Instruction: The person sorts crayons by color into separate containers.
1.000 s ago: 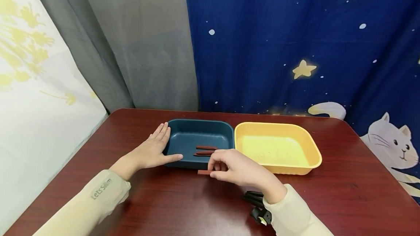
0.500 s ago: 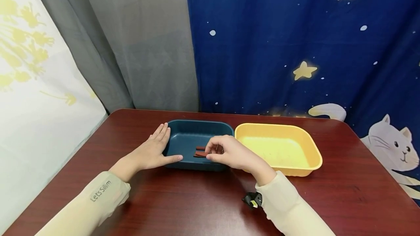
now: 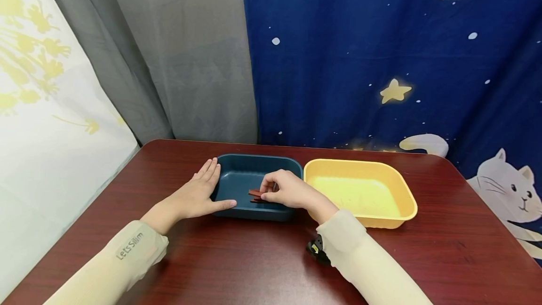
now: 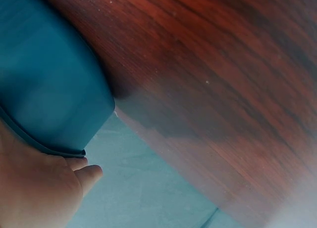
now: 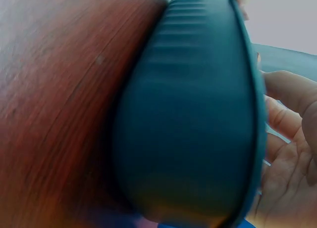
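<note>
one yellow rectangular tray [image 3: 360,191] stands beside one dark-teal rectangular tray [image 3: 239,182] touched by the spread left hand [image 3: 200,194]; the right hand [image 3: 290,191], pinching one reddish-brown strip [image 3: 254,192], partly hides more strips [image 3: 255,201].

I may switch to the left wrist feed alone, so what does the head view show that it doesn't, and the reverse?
Only the head view: the yellow tray, the right grip pinching a reddish-brown piece, and the star-printed curtain.
Only the left wrist view: a close look at the outer wall beside the left grip, which that grip largely hides from above.
Both: the blue tray, the left grip, the table.
</note>
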The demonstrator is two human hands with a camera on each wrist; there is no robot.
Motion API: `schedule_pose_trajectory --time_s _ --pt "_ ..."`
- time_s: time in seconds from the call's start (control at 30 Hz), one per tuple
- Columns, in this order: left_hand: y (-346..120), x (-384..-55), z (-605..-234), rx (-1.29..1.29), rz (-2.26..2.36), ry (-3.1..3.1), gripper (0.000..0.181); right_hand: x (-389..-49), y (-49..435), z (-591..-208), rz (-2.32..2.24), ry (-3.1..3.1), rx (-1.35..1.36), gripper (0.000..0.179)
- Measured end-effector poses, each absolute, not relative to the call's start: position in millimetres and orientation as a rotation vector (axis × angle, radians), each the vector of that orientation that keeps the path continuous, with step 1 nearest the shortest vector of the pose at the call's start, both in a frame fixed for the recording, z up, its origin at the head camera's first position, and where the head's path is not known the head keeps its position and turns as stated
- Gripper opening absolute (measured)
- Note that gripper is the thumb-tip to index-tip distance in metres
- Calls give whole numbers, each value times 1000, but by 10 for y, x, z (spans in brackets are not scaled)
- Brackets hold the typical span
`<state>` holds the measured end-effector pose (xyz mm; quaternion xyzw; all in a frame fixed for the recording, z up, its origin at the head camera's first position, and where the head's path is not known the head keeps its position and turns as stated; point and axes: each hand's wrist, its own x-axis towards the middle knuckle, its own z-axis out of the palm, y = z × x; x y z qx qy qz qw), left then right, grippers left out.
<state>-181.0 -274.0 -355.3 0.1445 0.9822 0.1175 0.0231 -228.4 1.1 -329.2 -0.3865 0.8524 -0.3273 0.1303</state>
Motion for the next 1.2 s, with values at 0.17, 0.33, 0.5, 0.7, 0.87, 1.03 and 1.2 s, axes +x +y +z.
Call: schedule_pose_trajectory --time_s 0.17,0.33,0.5,0.7,0.87,1.03,1.2 --pt "-2735 -1804 -3555 447 368 3036 118 -2328 -16 -3351 -911 2497 -1084 5" --pt "-2731 -1795 -3554 446 378 3038 118 -2346 -36 -3394 -855 2532 -1055 6" --pt "-2725 -1784 -3563 440 382 3039 119 -2344 -59 -3440 -719 2580 -1060 8" --pt "-2725 -1786 -3558 435 384 3042 119 -2324 -94 -3451 -578 2654 -1021 7" --pt "-2737 -1798 -3559 433 380 3040 119 -2313 -114 -3457 -527 2690 -1013 11" --pt "-2743 -1807 -3572 436 376 3041 120 -2310 -112 -3459 -549 2697 -1009 12" --pt "-2741 -1803 -3575 440 387 3043 119 -2312 -89 -3441 -597 2695 -1015 7"
